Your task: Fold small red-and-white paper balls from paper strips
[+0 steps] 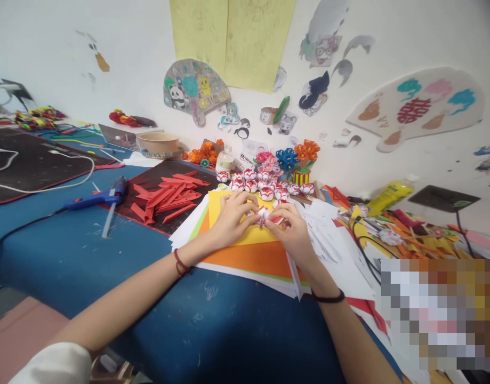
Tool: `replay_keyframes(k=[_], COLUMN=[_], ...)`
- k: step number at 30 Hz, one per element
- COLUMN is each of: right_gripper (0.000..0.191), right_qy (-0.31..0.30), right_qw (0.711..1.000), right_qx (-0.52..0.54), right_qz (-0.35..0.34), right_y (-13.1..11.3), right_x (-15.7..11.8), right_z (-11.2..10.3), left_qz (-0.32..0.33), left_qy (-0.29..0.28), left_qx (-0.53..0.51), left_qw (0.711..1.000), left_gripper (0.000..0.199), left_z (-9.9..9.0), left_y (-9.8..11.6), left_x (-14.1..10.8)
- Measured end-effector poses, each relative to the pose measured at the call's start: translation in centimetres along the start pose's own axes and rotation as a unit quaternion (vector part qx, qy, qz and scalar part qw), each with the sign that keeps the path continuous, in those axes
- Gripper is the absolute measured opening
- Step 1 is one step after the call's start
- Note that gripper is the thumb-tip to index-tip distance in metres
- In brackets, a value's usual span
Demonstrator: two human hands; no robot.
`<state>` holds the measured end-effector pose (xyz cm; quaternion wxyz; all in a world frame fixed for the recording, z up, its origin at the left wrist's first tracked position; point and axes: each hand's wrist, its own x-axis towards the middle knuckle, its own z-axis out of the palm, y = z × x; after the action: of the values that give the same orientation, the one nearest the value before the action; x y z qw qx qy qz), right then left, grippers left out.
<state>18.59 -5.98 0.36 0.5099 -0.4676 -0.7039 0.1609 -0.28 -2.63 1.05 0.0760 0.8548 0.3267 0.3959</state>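
A small red-and-white folded paper piece (264,213) sits between my two hands, over the stack of coloured sheets. My left hand (234,217) pinches its left side between thumb and fingers. On the opposite side, my right hand (293,232) grips it with bent fingertips, which partly cover it. Beneath both hands lie a yellow sheet (217,205) and an orange sheet (245,260). Just beyond the fingers, several red-and-white paper balls (250,185) stand grouped together.
Long red folded paper strips (168,194) lie on a dark mat to the left, beside a blue glue gun (95,198) with a cord. A bowl (159,145) and craft flowers (287,159) stand near the wall. White sheets, paper scraps and a yellow bottle (391,194) crowd the right.
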Motion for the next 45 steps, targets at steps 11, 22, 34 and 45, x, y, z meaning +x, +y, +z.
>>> replay_keyframes(k=[11, 22, 34, 45], right_gripper=[0.014, 0.020, 0.027, 0.025], right_qy=[-0.044, 0.051, -0.033, -0.054], right_qw=[0.999, 0.946, 0.886, 0.918], right_qx=[-0.004, -0.288, -0.395, -0.330], right_qz=[-0.010, -0.139, -0.242, -0.215], right_y=[-0.1, -0.9, -0.5, -0.2], right_x=[-0.2, -0.3, -0.6, -1.0], right_z=[0.1, -0.4, 0.1, 0.8], left_qz=[0.006, -0.012, -0.052, -0.056], left_qy=[-0.007, 0.064, 0.005, -0.011], left_qx=[-0.010, 0.054, -0.009, 0.019], left_qw=[1.000, 0.996, 0.999, 0.998], left_gripper=[0.018, 0.021, 0.024, 0.017], left_z=[-0.1, 0.0, -1.4, -1.7], left_y=[0.1, 0.5, 1.0, 1.2], left_x=[0.0, -0.2, 0.4, 0.4])
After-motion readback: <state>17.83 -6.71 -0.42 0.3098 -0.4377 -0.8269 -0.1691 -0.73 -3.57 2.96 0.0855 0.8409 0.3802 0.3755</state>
